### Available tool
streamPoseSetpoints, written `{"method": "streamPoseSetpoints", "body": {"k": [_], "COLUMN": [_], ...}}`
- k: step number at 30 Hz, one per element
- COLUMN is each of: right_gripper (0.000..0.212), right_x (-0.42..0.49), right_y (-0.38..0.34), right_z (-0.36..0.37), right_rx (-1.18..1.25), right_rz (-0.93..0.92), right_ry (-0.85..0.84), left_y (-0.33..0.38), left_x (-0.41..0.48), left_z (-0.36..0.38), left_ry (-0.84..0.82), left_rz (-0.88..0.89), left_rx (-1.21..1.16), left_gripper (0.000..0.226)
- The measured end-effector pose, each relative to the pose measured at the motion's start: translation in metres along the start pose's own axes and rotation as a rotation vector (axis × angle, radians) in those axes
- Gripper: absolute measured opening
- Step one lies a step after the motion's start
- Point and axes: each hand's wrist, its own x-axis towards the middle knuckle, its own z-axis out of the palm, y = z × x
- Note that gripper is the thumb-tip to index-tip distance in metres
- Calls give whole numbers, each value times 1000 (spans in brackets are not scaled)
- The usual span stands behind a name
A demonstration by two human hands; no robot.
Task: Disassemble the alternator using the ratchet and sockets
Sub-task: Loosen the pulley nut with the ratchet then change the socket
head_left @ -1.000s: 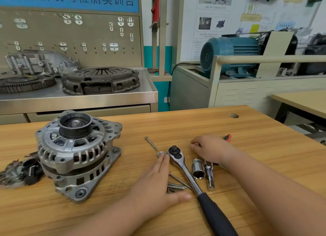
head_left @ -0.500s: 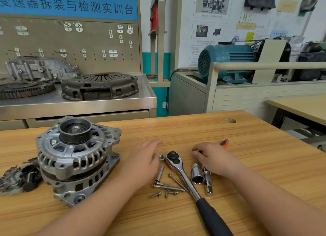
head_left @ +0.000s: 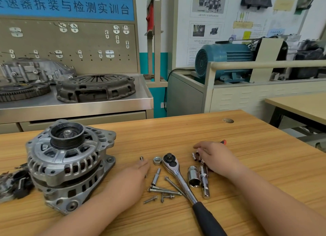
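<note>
Desk (head_left: 255, 147): we look down on a wooden top that fills the lower half of the frame.
Alternator (head_left: 70, 167): we find it at lower left on the desk, pulley (head_left: 67, 138) facing up and housing in one piece, to the left of the left hand.
Loose parts (head_left: 14, 181): dark pieces lie at the left edge, just beside the alternator.
Ratchet (head_left: 178, 175): it lies at lower centre between the two hands, head away from us and black grip running to the bottom edge. Neither hand touches it.
Socket (head_left: 194, 176): a large one lies just right of the ratchet shaft, with an extension bar (head_left: 204, 183) beside it.
Nut (head_left: 157, 160): it sits just left of the ratchet head.
Bolts (head_left: 164, 190): long ones lie crossed with small screws, left of the ratchet shaft.
Left hand (head_left: 134, 175): it is palm down at bottom centre, fingertips by a bolt end (head_left: 141, 158). We cannot tell whether it grips anything.
Right hand (head_left: 217, 158): it is right of the ratchet head, fingers bent down onto small sockets (head_left: 195, 155). We cannot tell whether they pinch them.
Red tip (head_left: 223, 142): it shows just behind the right hand.
Background: we see a clutch cover (head_left: 97, 87) at upper left and a blue motor (head_left: 224, 59) at upper right.
</note>
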Motion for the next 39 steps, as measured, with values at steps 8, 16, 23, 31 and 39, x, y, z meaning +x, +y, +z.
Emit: {"method": "streamPoseSetpoints", "body": {"k": [8,16,23,31,39], "right_gripper": [27,41,27,16,57], "right_x": [3,0,-5,-33,-42], "right_y": [35,27,46,45,2], "right_z": [-35,-25,-33,-95,-119], "right_rx": [-10,-404,-546,-90,832], "right_rz": [366,-135,-232,-97,-16], "right_ry": [88,-184,-176,126,-13], "left_y": [19,25,45,101,148], "left_x": [-30,-35,-39,-29,3], "left_z": [5,-13,-24,-37,-46], "left_ry": [13,214,283,268,228], "left_rz": [68,93,117,157,285], "left_rx": [-147,-177,-344,-809,-619], "left_gripper": [74,52,36,18,50]}}
